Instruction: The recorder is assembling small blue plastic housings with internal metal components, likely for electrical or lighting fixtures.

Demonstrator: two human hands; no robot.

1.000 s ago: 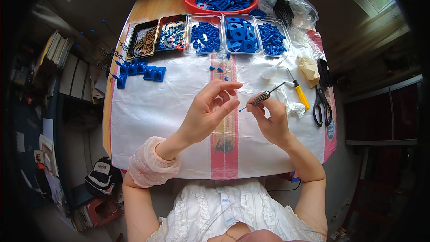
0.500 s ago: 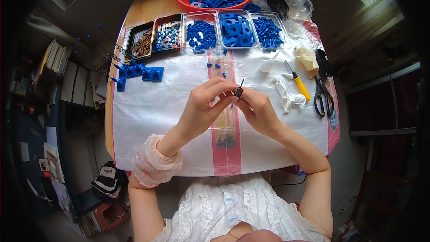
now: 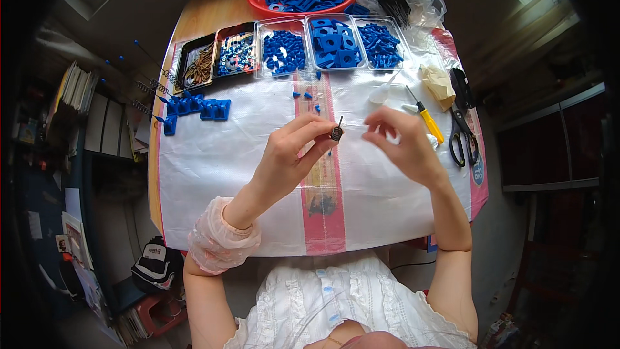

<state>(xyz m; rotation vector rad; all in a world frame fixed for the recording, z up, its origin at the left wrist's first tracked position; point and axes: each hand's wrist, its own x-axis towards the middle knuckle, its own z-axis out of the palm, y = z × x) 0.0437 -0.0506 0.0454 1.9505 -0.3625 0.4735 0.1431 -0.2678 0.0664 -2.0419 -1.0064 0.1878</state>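
Note:
Over the middle of the table my left hand (image 3: 287, 148) pinches a small dark coil spring (image 3: 336, 133) between thumb and fingers, its straight wire end pointing up. To its right, apart from the spring, is my right hand (image 3: 405, 145), fingers loosely curled and apart with nothing visible in them. A white crumpled tissue (image 3: 433, 141) is mostly hidden behind the right hand. Close beyond it lies a yellow-handled screwdriver (image 3: 429, 124). Several small blue plastic pieces (image 3: 308, 95) are scattered on the sheet ahead of my left hand.
Along the back stand trays of brass-coloured screws (image 3: 199, 64), small metal-and-blue parts (image 3: 236, 53) and blue plastic parts (image 3: 284, 50). Behind them is a red basin (image 3: 253, 1). Blue bases with springs (image 3: 187, 105) stand at left; black scissors (image 3: 460, 136) and a beige crumpled wrapper (image 3: 438, 85) lie at right.
My right hand has let go of the spring and moved right, over the tissue. My left hand keeps hold of the spring. The whole view has shifted slightly.

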